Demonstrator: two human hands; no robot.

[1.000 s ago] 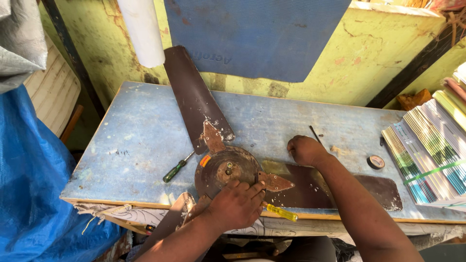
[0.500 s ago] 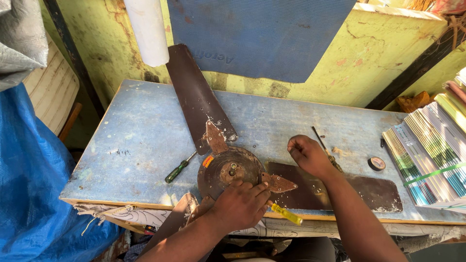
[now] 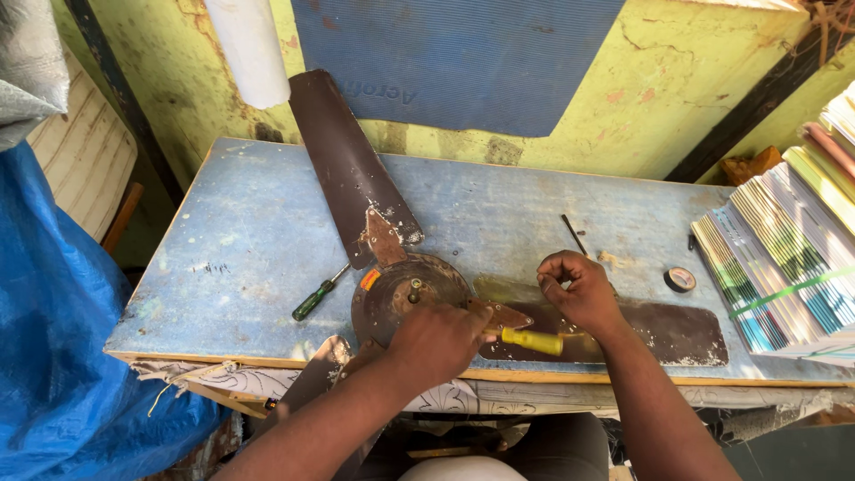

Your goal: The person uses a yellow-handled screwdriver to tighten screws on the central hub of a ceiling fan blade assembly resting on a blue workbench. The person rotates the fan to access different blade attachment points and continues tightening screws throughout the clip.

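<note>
Holding a yellow-handled screwdriver point(image 3: 532, 340) that it did not hold before, the left hand point(image 3: 443, 338) grips tight at the fan hub point(image 3: 405, 298) near the tabletop point(image 3: 240, 240) front edge, while the right hand point(image 3: 577, 289) stays curled shut beside it.

"What's on the bench?"

"A brown ceiling fan point(image 3: 405, 298), blades spread over the blue table point(image 3: 240, 240). The left hand point(image 3: 441, 338) rests on the motor hub, gripping a yellow-handled screwdriver point(image 3: 532, 340) that lies across the near blade."

"And the other?"

"The right hand point(image 3: 579, 289) is curled just beyond that blade, fingers pinched; whatever's in them is too small to tell. A green screwdriver point(image 3: 319, 294) lies left of the hub, a tape roll point(image 3: 680, 279) to the right beside stacked striped packets point(image 3: 784, 249)."
</note>
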